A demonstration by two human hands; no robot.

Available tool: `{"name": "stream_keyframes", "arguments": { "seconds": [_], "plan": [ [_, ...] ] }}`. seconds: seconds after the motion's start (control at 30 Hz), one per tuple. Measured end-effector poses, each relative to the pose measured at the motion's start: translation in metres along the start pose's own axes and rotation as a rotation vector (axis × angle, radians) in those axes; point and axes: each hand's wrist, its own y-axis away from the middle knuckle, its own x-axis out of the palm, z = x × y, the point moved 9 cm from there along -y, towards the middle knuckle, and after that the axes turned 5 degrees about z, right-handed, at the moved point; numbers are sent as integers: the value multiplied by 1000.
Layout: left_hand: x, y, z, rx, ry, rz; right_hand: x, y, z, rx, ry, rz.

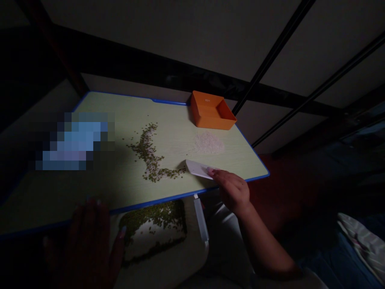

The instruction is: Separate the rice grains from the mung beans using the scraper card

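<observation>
My right hand (pixel 234 189) pinches a flat white card (pixel 197 168) at its right end. The card's left edge stands near the tail of a curved band of mixed small green beans and white grains (pixel 150 160) on the pale tabletop (pixel 177 120). Behind the card lies a separate patch of white grains (pixel 209 142). In deep shadow, my left hand (pixel 88 237) rests by the table's front edge with its fingers stretched out and holds nothing visible. Beside it, below the edge, a pale plastic container (pixel 192 249) has green beans scattered in it.
An orange open box (pixel 214 124) stands at the table's back right corner. Toward the left lies a blurred-out bright device (pixel 75 140). A blue rim (pixel 162 200) runs round the table, and a panelled wall (pixel 180 40) rises behind it. Fabric (pixel 361 237) lies at lower right.
</observation>
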Motion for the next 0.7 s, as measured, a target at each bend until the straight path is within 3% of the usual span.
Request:
{"name": "stream_keyframes", "arguments": {
  "seconds": [0.43,0.7],
  "plan": [
    [8,1,6,-34,-17,71,15,0,-41,162,49,-53],
    [4,0,1,-17,-9,63,28,-24,-33,118,-25,30]
  ]
}}
